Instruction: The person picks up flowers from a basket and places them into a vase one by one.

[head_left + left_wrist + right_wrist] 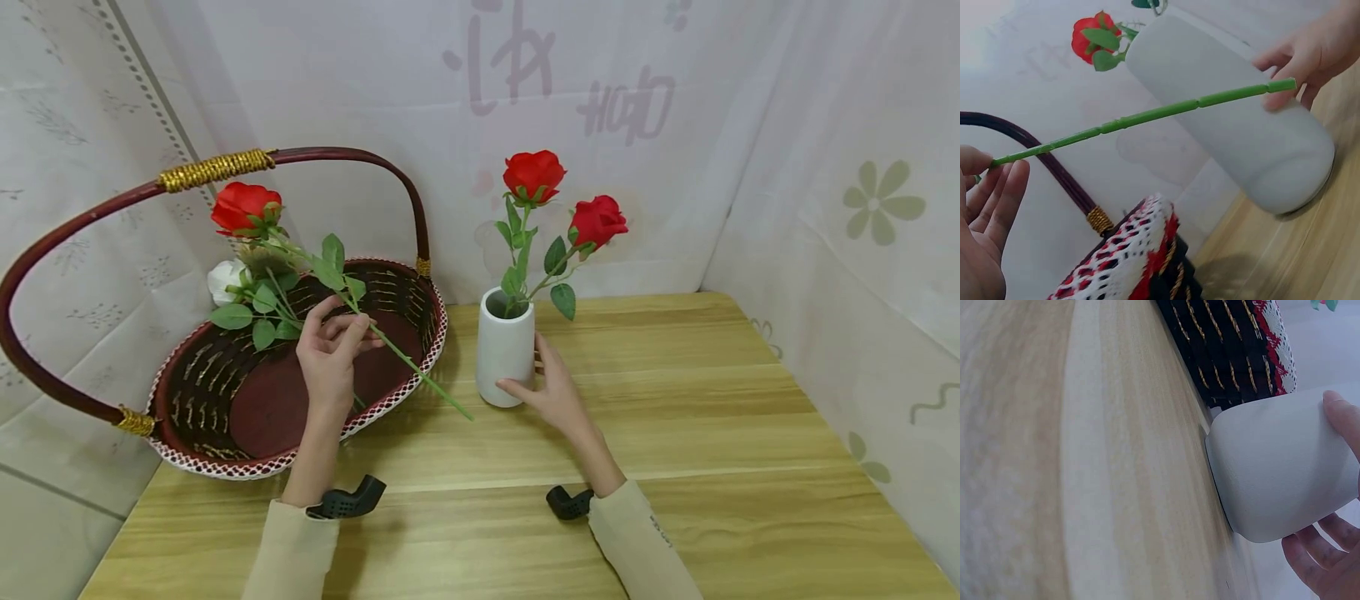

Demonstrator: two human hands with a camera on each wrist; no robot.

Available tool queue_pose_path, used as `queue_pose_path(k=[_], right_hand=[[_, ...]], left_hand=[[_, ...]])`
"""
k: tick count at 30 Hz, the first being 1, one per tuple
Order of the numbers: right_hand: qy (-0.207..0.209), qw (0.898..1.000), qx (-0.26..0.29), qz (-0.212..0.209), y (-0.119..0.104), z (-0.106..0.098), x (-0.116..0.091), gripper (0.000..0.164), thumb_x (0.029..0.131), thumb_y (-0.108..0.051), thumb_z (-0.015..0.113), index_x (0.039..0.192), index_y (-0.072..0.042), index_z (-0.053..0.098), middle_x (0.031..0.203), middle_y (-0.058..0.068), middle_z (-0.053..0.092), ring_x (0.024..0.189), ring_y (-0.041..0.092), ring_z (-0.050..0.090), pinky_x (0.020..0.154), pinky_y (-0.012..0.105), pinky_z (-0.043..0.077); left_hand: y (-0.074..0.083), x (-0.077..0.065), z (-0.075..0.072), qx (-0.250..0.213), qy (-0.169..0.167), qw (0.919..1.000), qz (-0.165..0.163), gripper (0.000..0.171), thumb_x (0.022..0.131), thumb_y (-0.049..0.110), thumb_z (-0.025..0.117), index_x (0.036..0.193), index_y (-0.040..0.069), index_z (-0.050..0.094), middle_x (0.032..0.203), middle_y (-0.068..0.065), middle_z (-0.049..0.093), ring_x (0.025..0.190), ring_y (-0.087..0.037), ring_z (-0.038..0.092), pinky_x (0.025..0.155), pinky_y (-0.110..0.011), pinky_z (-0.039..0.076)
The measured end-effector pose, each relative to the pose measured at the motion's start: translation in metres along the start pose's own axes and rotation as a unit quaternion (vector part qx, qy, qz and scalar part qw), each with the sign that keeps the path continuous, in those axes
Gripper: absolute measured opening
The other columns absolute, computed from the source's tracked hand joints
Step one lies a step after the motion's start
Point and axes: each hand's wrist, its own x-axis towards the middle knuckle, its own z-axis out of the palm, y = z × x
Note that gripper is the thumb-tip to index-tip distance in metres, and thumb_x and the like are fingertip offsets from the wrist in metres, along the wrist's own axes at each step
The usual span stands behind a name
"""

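Note:
My left hand pinches the green stem of an artificial red rose between thumb and fingers, above the basket. The bloom points up and left; the bare stem end slants down toward the vase, in front of it in the left wrist view. A white vase stands upright on the table, holding two red roses. With thumb and fingers around its lower right side, my right hand grips the vase. In the right wrist view the thumb and fingertips touch the vase wall on opposite sides.
A dark woven basket with white-and-red trim and a tall arched handle stands at the left. Inside it a white flower with green leaves leans on the far left rim. Patterned curtains hang behind the wooden table.

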Motion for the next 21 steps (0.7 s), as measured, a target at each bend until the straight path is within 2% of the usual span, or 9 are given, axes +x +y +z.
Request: queue_pose_path(k=[5, 12, 15, 21], right_hand=[[0.000, 1.000, -0.001, 0.000, -0.008, 0.001, -0.001, 0.092, 0.087, -0.020, 0.083, 0.159, -0.009, 0.027, 0.148, 0.020, 0.044, 0.128, 0.040, 0.049, 0.104, 0.055, 0.046], [-0.007, 1.000, 0.000, -0.005, -0.047, -0.009, -0.008, 0.085, 0.088, -0.011, 0.080, 0.155, 0.002, 0.030, 0.146, 0.024, 0.045, 0.126, 0.042, 0.051, 0.102, 0.053, 0.048], [-0.007, 1.000, 0.000, -0.007, -0.044, -0.008, -0.008, 0.085, 0.088, -0.011, 0.080, 0.155, 0.002, 0.029, 0.146, 0.024, 0.045, 0.126, 0.043, 0.050, 0.102, 0.054, 0.048], [0.003, 1.000, -0.001, -0.005, -0.008, 0.001, -0.001, 0.091, 0.087, -0.019, 0.083, 0.158, -0.009, 0.028, 0.149, 0.019, 0.043, 0.127, 0.040, 0.050, 0.103, 0.056, 0.047]], left_hand=[[-0.002, -0.005, 0.003, -0.006, -0.004, 0.9998, 0.019, 0.039, 0.094, -0.008, 0.065, 0.132, -0.006, 0.054, 0.087, -0.013, 0.069, 0.069, -0.022, 0.068, 0.063, -0.032, 0.061], [-0.003, -0.010, 0.003, -0.012, 0.001, 0.9992, 0.037, 0.038, 0.094, -0.009, 0.064, 0.131, -0.005, 0.056, 0.087, -0.013, 0.068, 0.069, -0.022, 0.068, 0.062, -0.032, 0.061], [-0.004, -0.013, 0.004, -0.020, 0.006, 0.9990, 0.040, 0.037, 0.094, -0.011, 0.063, 0.130, -0.006, 0.056, 0.087, -0.013, 0.067, 0.069, -0.022, 0.067, 0.062, -0.032, 0.061], [-0.006, -0.016, 0.005, -0.024, 0.007, 0.9989, 0.040, 0.038, 0.094, -0.011, 0.063, 0.131, -0.006, 0.056, 0.087, -0.013, 0.068, 0.069, -0.022, 0.068, 0.062, -0.032, 0.061]])
